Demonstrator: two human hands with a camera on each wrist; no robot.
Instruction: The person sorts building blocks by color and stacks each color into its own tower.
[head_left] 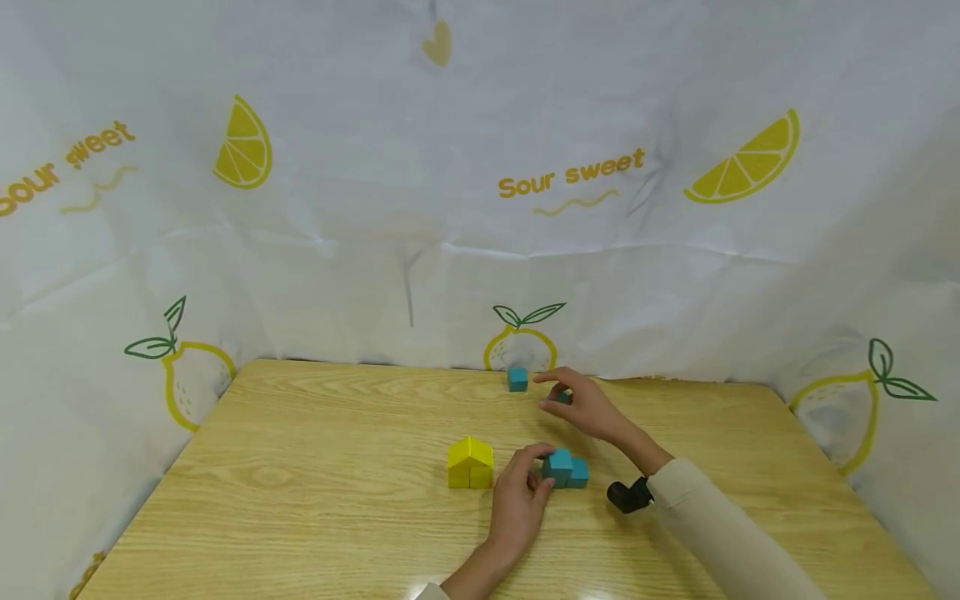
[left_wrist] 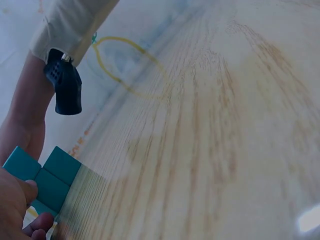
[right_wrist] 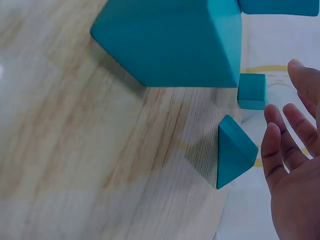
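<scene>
My left hand (head_left: 517, 500) is at the left side of a small stack of blue blocks (head_left: 558, 467), thumb at the front and a finger behind, holding it. Up close in the left wrist view, its fingertips lie against the teal blocks (left_wrist: 52, 190). Farther back, my right hand (head_left: 588, 408) reaches over a blue triangular block (head_left: 561, 398), partly hidden by the fingers. In the right wrist view the fingers are spread, apart from that triangular block (right_wrist: 235, 152). A single blue cube (head_left: 517, 380) stands just left of the right fingertips.
A yellow block house (head_left: 470, 464) with a pitched roof stands left of my left hand. The wooden table (head_left: 300, 483) meets a white lemon-print cloth (head_left: 360, 283) at its back edge. A black wrist device (head_left: 628, 496) sticks out at the right sleeve.
</scene>
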